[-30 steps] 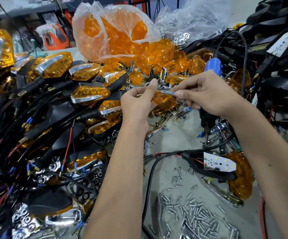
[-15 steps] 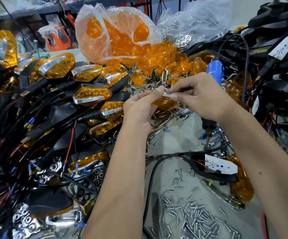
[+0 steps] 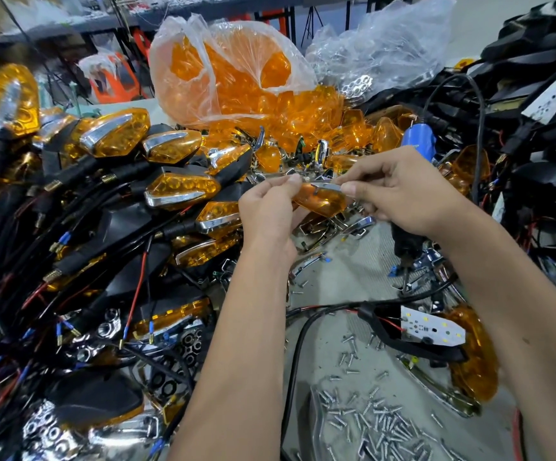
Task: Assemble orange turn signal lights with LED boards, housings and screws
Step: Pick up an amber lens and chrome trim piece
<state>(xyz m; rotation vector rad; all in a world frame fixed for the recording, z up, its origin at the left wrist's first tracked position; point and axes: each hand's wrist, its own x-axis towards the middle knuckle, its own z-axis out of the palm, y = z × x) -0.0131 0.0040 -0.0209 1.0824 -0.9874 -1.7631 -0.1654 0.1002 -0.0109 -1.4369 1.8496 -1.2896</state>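
Above the table's middle, my left hand [image 3: 266,207] and my right hand [image 3: 399,191] hold one orange lens [image 3: 319,201] between them. A chrome trim strip [image 3: 326,186] lies along the lens's top edge. My left thumb and fingers pinch the lens's left end. The fingers of my right hand pinch the strip's right end. A black housing with a white LED board [image 3: 431,331] and red and black wires lies at the lower right, beside another orange lens [image 3: 476,357]. Loose silver screws [image 3: 369,417] are scattered near the front edge.
Finished orange signal lights [image 3: 120,133] with black stems and wires are piled on the left. A plastic bag of orange lenses [image 3: 233,74] stands at the back. A blue-handled electric screwdriver [image 3: 418,141] stands behind my right hand. Black housings [image 3: 542,134] are heaped at right.
Both hands have stayed near the same spot, closing slightly together on the lens and chrome strip. The camera view shifted a little.
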